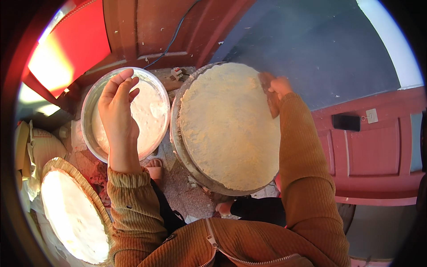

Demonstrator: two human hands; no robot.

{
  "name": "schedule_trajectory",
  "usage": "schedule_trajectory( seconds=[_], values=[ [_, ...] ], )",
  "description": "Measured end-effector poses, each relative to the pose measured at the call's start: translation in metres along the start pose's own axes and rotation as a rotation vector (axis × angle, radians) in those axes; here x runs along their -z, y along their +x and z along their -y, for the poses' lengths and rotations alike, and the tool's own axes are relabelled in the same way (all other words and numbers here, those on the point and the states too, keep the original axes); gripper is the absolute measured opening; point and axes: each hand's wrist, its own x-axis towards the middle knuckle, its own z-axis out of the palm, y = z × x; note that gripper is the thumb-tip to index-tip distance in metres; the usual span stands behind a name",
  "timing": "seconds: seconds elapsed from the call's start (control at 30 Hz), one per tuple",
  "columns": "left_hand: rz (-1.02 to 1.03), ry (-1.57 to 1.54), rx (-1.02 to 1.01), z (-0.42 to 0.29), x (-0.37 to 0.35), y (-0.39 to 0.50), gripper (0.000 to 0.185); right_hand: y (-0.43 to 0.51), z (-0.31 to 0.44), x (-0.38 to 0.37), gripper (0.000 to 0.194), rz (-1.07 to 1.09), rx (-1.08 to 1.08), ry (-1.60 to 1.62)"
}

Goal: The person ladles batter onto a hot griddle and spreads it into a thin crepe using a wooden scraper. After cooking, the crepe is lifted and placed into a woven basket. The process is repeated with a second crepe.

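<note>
A round griddle (176, 147) stands before me, and a thin pale sheet of batter (230, 133) covers most of its top. At the sheet's right edge my right hand (281, 87) grips a flat wooden scraper (269, 95); hand and scraper are slightly blurred. Left of the griddle is a wide metal basin (85, 123) holding creamy batter (150, 116). My left hand (118, 106) is raised over this basin with its fingers loosely bent and parted. Nothing shows in it, and its thumb tip lies near the forefinger.
At lower left, a round woven mat (96, 197) bears pale flat sheets (71, 217) in strong sunlight. Behind it sits a filled sack (50, 145). A cable (173, 36) runs down a wooden panel to the floor. A black phone (346, 122) lies on red woodwork at right.
</note>
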Motion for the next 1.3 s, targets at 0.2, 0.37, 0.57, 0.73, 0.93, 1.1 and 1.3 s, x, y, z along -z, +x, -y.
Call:
schedule_trajectory(
  seconds=[0.2, 0.37, 0.57, 0.73, 0.93, 1.1, 1.3],
  values=[
    [-0.05, -0.059, -0.015, -0.012, 0.001, -0.001, 0.017, -0.044, 0.105, -0.023, 0.043, 0.037, 0.023, 0.047],
    [-0.035, -0.119, -0.019, -0.014, 0.005, 0.0, 0.019, -0.072, 0.134, -0.045, 0.06, 0.19, 0.084, 0.117],
    [-0.033, -0.138, -0.033, -0.021, 0.017, 0.001, 0.019, -0.167, 0.178, -0.049, 0.032, 0.33, 0.28, -0.228],
    [-0.07, -0.134, -0.003, -0.015, 0.024, 0.005, 0.02, -0.244, 0.171, -0.044, 0.027, 0.39, 0.591, -0.368],
    [-0.074, -0.11, 0.056, -0.004, 0.03, 0.002, 0.021, -0.307, 0.094, -0.037, 0.04, 0.344, 0.856, -0.399],
    [-0.101, -0.097, 0.093, -0.002, 0.034, -0.002, 0.022, -0.362, 0.016, -0.01, 0.041, 0.168, 1.069, -0.206],
    [-0.141, -0.14, 0.025, -0.02, 0.038, -0.014, 0.022, -0.403, -0.083, 0.022, 0.044, 0.042, 0.912, -0.24]
  ],
)
